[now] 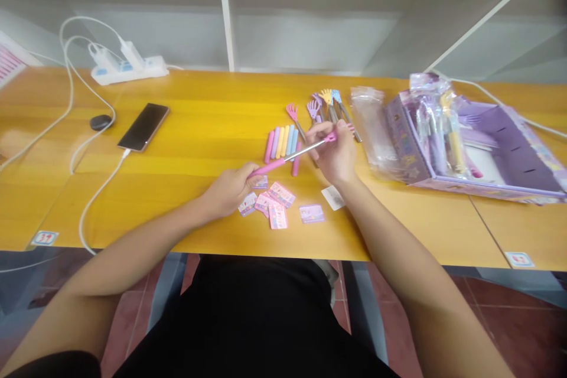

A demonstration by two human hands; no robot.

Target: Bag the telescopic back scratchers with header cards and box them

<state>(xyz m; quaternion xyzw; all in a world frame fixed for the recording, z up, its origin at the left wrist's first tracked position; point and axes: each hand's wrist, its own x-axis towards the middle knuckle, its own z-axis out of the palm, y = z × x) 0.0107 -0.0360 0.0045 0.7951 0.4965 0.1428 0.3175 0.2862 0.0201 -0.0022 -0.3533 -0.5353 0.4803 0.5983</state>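
A pink back scratcher [305,150] with a metal rod slants between my two hands. My left hand [230,189] is closed round its pink handle. At the upper end, my right hand [339,153] grips it close to the pink claw head, which the fingers partly hide. Behind my hands lie several loose claw heads on metal rods [313,109] in pink, purple, yellow and blue. A row of pastel handle tubes [282,142] sits left of them, with a single pink tube [296,159] beside it. Small printed cards [278,215] are scattered nearer to me.
Clear plastic bags [372,130] lie right of my right hand, against a purple display box [509,147] holding bagged back scratchers [443,136]. At the left are a phone [144,127] on a charging cable, a black object [101,123] and a power strip [130,71].
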